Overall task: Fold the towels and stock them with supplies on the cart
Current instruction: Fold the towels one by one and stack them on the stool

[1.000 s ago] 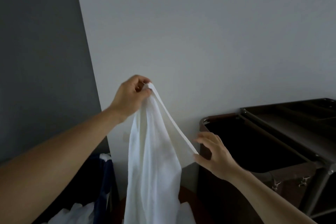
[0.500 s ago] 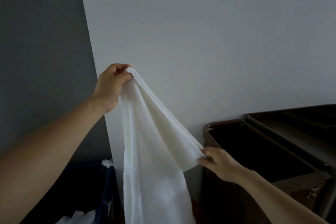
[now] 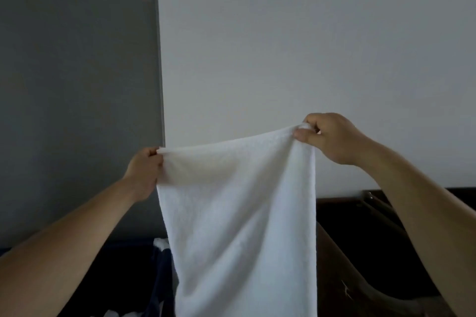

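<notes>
Both hands are up in front of the wall, each pinching a top corner of a white towel (image 3: 239, 213). Left hand (image 3: 144, 172) is closed on the left corner, knuckles facing the camera, and it sits a bit lower than the other one. Right hand (image 3: 332, 136) has thumb and fingers clamped on the right corner, which is bunched up a little in the grip. So the top edge runs on a slant, rising toward the right, and sags slightly in the middle. Rest of the towel just hangs straight down and drops out of the bottom of the shot, so can't see where it ends. Behind it on the right there's a dark brown cart (image 3: 365, 252) with a metal frame rail, pretty dim so hard to make out much on it. Lower left is a dark blue bin (image 3: 159, 278) with some more white fabric (image 3: 161, 243) poking up at its edge, just beside the hanging towel. Wall is white on the right and grey on the left.
</notes>
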Motion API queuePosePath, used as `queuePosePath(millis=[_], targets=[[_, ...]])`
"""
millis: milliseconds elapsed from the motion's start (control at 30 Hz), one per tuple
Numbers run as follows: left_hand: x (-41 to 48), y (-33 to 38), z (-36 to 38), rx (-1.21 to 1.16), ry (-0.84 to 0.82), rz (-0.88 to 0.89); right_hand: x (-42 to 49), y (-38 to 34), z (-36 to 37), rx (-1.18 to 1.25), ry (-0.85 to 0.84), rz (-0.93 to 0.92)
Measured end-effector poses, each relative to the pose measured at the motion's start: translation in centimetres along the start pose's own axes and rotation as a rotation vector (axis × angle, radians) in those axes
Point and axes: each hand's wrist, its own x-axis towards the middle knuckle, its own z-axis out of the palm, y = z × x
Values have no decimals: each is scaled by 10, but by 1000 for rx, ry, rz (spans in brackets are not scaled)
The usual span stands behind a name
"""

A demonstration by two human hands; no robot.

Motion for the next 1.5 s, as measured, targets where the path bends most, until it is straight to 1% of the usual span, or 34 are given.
queuePosePath(millis=[33,100,167,200,233,300,333,433,533,633,700,733,767,833,900,933,967,1000,1067,1100,1167,1200,1233,1267,1300,1333,1367,1400,1433,1500], targets=[[-1,-5,1,53,50,21,3,-6,2,18,13,3],[-3,-9,4,129,178,60,10,-17,5,4,-21,-6],[-8,-10,5,95,282,115,15,-19,2,1,2,-15],[-10,-8,6,39,294,154,16,-16,0,14,42,-1],[-12,-4,6,-27,276,185,17,-13,-2,39,86,23],[-16,8,8,-136,177,207,15,-1,-5,123,147,103],[-16,13,8,-131,113,223,14,6,-5,157,154,143],[-12,19,6,56,-55,298,6,23,-8,166,119,236],[-2,20,9,91,-153,274,-3,38,-5,170,52,291],[7,20,10,-1,-245,206,-14,48,-3,182,2,362],[11,23,9,-86,-348,193,-16,56,-8,195,32,396],[12,27,8,-121,-380,205,-16,57,-11,222,81,404],[14,34,8,-153,-388,231,-16,57,-12,275,145,408],[17,48,8,-180,-354,290,-14,54,-7,518,251,444],[19,55,6,-90,-308,325,-16,49,5,774,224,532],[19,54,4,1,-298,334,-17,49,11,822,201,567],[20,50,3,101,-305,339,-18,49,15,824,211,574],[20,47,2,163,-314,346,-18,49,17,819,268,543],[15,49,3,133,-284,367,-14,47,24,829,439,435],[14,51,4,96,-247,374,-12,46,27,816,495,417],[14,49,4,95,-192,355,-9,44,35,723,499,436],[14,46,5,104,-196,327,-8,44,38,685,504,409],[13,42,6,81,-223,291,-6,43,38,681,547,352],[11,39,9,19,-244,252,-4,42,37,692,597,303],[10,37,12,-53,-238,208,-3,41,36,696,618,295],[8,36,14,-103,-201,180,-2,41,37,685,594,321],[8,36,14,-122,-157,172,-2,42,38,654,538,350],[10,37,13,-115,-147,180,-2,45,40,622,501,358],[10,37,12,-104,-182,200,-2,48,40,610,518,348],[10,37,10,-81,-252,251,-5,55,36,617,603,351]])
